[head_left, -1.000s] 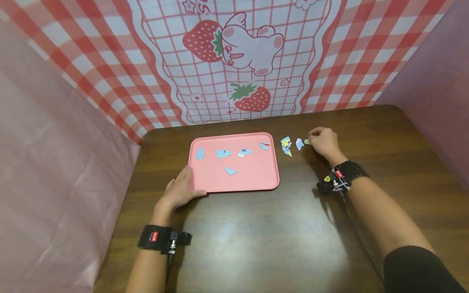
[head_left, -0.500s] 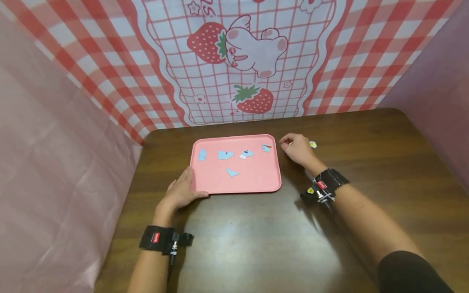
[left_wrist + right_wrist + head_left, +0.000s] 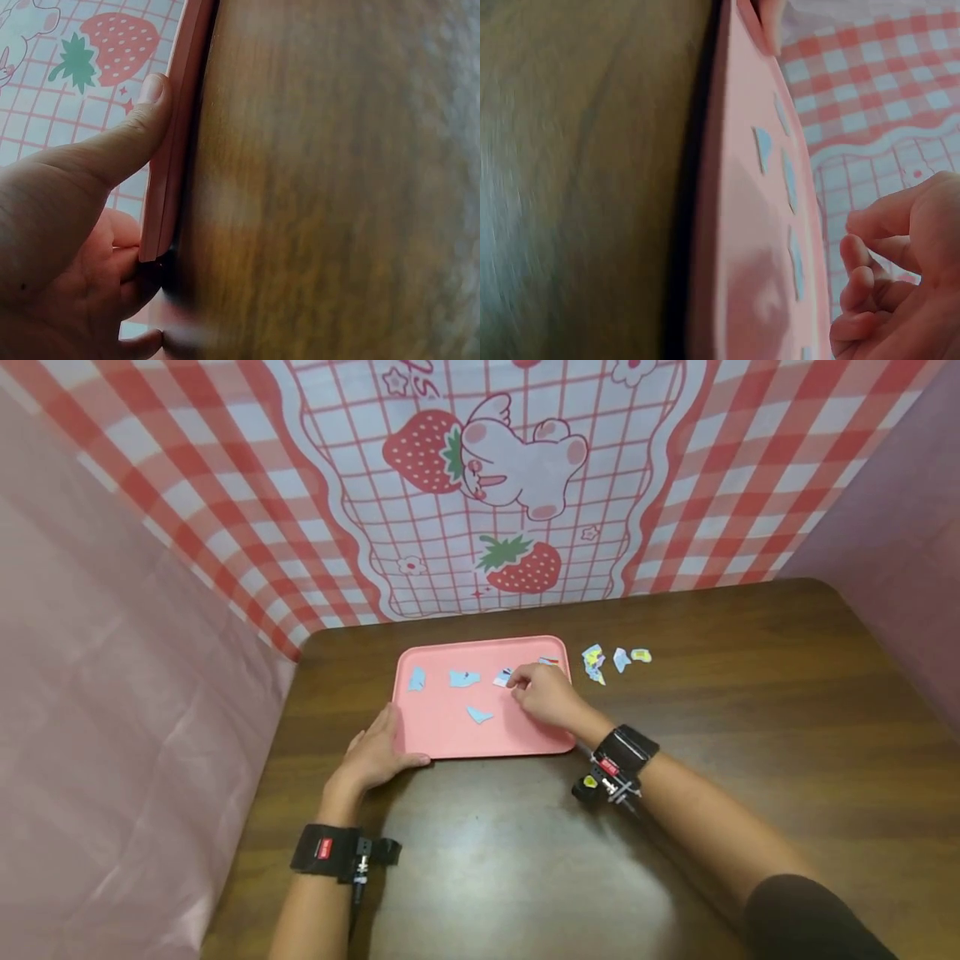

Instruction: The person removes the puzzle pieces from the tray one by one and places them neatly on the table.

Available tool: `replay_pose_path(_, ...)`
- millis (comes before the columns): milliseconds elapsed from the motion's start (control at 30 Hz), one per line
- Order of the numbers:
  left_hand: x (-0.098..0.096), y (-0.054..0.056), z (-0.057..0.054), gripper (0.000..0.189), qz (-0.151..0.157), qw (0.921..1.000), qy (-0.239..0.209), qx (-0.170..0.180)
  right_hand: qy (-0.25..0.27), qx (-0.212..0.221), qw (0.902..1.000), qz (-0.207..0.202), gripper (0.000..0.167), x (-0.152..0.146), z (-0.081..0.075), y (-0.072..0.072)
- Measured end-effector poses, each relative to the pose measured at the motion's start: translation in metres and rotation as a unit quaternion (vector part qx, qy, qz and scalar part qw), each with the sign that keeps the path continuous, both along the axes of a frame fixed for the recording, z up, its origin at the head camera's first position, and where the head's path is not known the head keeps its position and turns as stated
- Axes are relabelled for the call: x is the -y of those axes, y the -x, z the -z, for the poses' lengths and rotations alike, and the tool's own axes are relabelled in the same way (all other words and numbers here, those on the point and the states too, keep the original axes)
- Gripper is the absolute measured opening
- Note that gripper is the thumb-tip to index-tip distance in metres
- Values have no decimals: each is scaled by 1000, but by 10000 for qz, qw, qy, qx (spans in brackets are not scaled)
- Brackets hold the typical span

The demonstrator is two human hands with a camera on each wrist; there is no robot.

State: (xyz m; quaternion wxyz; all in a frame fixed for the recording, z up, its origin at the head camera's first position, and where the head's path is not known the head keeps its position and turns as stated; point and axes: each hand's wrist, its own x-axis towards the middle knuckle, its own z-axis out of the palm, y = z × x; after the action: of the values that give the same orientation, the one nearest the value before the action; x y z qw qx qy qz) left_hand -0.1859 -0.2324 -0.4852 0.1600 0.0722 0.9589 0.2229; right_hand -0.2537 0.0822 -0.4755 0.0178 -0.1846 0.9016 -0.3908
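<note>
My left hand [image 3: 372, 754] holds the front left corner of a pink tray [image 3: 450, 742], thumb along its front edge and fingers at its left side. The left wrist view shows its thumb against the tray rim [image 3: 166, 176]. Over the tray's right part hovers my right hand [image 3: 549, 695], fingers loosely bent. In the right wrist view nothing shows between its fingertips [image 3: 855, 221]. Torn-looking light blue paper pieces lie on the tray: one at the left [image 3: 417, 678], one mid-back [image 3: 464, 679], one lower [image 3: 480, 716]. A piece with dark print [image 3: 503, 677] lies by the right fingertips; another with red print [image 3: 548, 661] is partly covered.
Right of the tray on the brown table [image 3: 480, 860] lie a cluster of yellow and blue paper scraps [image 3: 593, 664], a pale blue scrap [image 3: 622, 660] and a yellow scrap [image 3: 641, 655]. A strawberry-print cloth [image 3: 517, 485] hangs behind; pink cloth [image 3: 97, 693] hangs at the left.
My right hand has moved left from the yellow scrap, past the scrap cluster, to above the tray. The left hand stays at the tray corner. The scraps beside the tray are uncovered now.
</note>
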Motion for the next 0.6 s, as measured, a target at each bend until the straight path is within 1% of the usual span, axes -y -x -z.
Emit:
replay_pose_path(100, -1, 1, -2, 120, 19, 10000, 20, 53, -153, 70, 9998, -43, 12, 9, 4, -3)
replay_pose_path(167, -1, 0, -3, 120, 7, 10000, 11, 78, -367, 99, 9993, -65, 13, 17, 6, -4)
replay_pose_path(333, -1, 0, -3, 120, -2, 10000, -18, 95, -1033, 115, 9946, -30, 22, 33, 10, -8)
replay_pose_path(433, 0, 0, -1, 119, -4, 10000, -15, 98, -1305, 126, 9914, 16, 27, 40, 12, -11)
replay_pose_path(500, 0, 1, 0, 120, 7, 10000, -8, 75, -1442, 85, 9895, 31, 28, 45, 14, -14)
replay_pose_path(600, 1, 1, 0, 120, -7, 10000, 4, 81, -1649, -155, 9862, -1, 27, 51, 18, -18)
